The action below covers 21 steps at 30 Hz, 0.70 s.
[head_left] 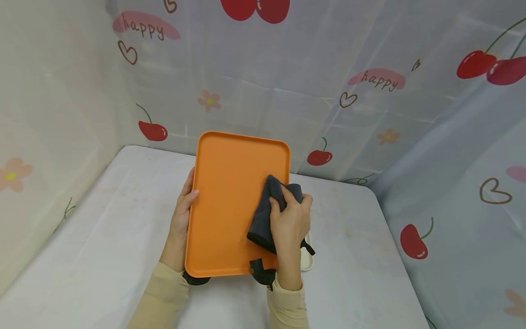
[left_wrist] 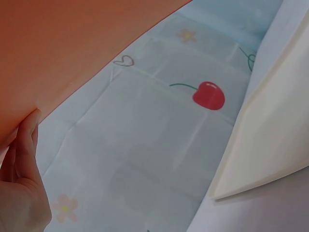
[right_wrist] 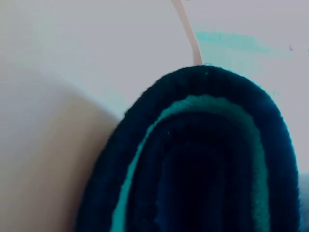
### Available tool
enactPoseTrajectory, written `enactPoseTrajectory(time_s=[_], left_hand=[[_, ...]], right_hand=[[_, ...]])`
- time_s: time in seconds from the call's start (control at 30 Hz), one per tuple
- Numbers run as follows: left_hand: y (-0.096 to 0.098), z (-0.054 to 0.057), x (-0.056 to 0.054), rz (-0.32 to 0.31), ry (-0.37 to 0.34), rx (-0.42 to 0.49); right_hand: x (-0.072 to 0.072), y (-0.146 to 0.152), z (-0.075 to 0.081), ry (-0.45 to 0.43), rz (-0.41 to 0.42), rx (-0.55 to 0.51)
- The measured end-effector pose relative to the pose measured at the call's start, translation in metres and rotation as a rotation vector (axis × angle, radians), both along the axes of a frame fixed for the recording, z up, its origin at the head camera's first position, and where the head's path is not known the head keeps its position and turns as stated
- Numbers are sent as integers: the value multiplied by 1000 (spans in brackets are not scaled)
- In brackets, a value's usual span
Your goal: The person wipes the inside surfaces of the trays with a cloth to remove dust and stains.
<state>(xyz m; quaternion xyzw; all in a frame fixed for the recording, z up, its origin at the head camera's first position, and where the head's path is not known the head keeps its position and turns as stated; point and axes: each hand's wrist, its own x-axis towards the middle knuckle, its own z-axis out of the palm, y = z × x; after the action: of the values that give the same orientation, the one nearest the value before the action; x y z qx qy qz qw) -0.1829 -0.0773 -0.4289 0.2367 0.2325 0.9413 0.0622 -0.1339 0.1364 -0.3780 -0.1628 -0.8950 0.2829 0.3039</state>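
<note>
An orange rectangular tray point(head_left: 232, 203), gripped by the left hand point(head_left: 181, 219), could be tipped by overpressing the dark-grey folded cloth point(head_left: 262, 221) clutched in the right hand point(head_left: 291, 223).

Your head camera looks forward, down at the orange tray point(head_left: 228, 205) | your left-wrist camera, near, shares that tray | your right-wrist camera, nearer, faces the shared dark cloth point(head_left: 261, 224)
</note>
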Motion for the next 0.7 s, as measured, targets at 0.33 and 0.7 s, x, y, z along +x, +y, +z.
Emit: enactPoseTrajectory(time_s=[0.33,0.7], left_hand=[[2,3,1,-59,36,71],[4,1,1,-55,1,50]], right_hand=[[2,-10,-2,8,-17,32],[2,-30,-3,-4,51,71]])
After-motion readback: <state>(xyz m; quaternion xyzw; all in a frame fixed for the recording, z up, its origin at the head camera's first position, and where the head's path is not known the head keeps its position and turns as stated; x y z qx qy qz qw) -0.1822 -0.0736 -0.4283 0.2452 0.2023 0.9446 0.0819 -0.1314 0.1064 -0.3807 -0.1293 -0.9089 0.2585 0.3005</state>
